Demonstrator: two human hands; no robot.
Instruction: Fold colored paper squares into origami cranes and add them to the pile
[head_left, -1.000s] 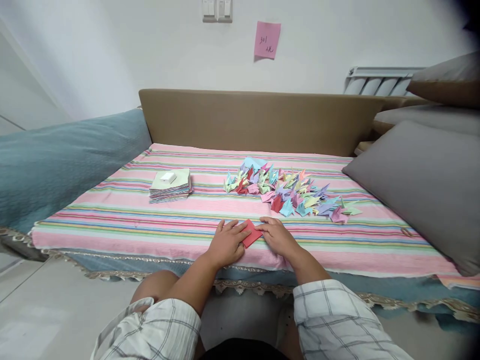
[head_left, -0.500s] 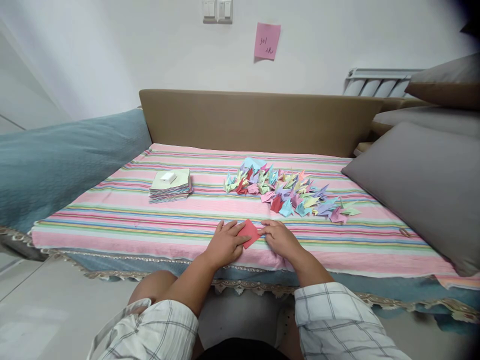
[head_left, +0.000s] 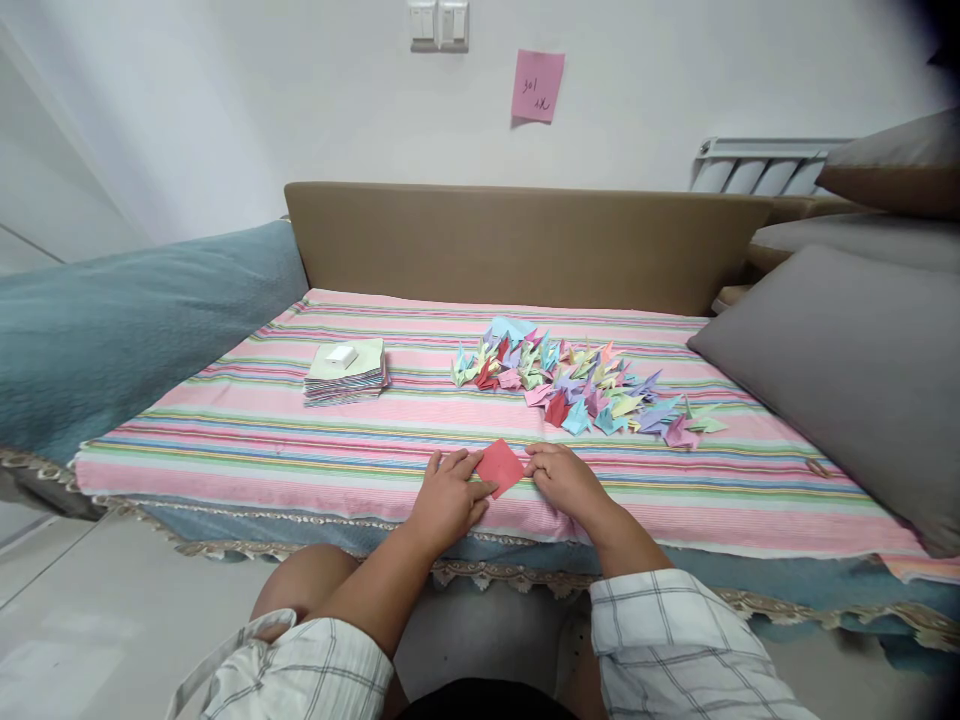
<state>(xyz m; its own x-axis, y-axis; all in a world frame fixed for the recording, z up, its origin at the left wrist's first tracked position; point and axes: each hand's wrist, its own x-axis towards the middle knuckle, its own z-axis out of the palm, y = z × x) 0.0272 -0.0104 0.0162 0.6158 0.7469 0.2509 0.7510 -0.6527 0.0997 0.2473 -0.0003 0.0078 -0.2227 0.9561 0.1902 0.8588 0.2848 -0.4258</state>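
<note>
A small red square of folding paper (head_left: 501,468) lies flat on the striped cloth, turned with one corner pointing away from me. My left hand (head_left: 450,497) rests palm down at its left side, fingers spread, fingertips touching the paper's left and near edges. At the right corner, my right hand (head_left: 566,482) has its thumb and forefinger closed together on the paper's tip. Beyond the hands lies a spread of folded paper cranes (head_left: 585,390) in many colours. To the left is a stack of square paper sheets (head_left: 346,388) with a small white block (head_left: 342,356) on top.
The striped cloth (head_left: 225,440) covers a sofa seat with a brown backrest (head_left: 525,245). Grey cushions (head_left: 840,370) are piled at the right, and a blue-covered armrest (head_left: 150,310) stands at the left. A small brown object (head_left: 818,468) lies near the cushion.
My left fingers have drawn back toward the left edge of the red paper, so more of its surface shows. The right hand stays at the right corner.
</note>
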